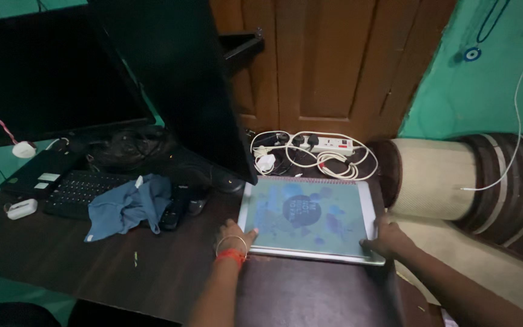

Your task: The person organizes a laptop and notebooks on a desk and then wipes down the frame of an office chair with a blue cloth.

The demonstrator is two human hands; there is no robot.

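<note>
Large flat spiral-bound notebook w/ pale teal cover and blue blotch print (311, 219) lies flat on the dark wood surface (92, 266), near its right end, just in front of the black monitor's (177, 79) lower corner. Spiral edge is on the far side.

Left hand (235, 235): fingers spread, pressing on the near-left corner of the cover; red + metal bangles at the wrist. Right hand (387, 240): curled around the near-right corner, thumb on top, fingers look tucked under the edge, so gripping that corner. Neither closed into a fist.

Handling, my read: light, thin, semi-stiff. Cover probably glossy so somewhat slippery, and it'll flex or sag if lifted from one corner. Best hold = both short sides, or near edge w/ thumb on top and fingers under. Avoid the wire spine, it snags.

Nearby: white power strip w/ coiled white cables (319, 151) just behind the notebook, crumpled blue cloth (125, 206) lying partly over the black keyboard (83, 191) to the left, beige/brown striped bolster cushion (455, 181) to the right.
</note>
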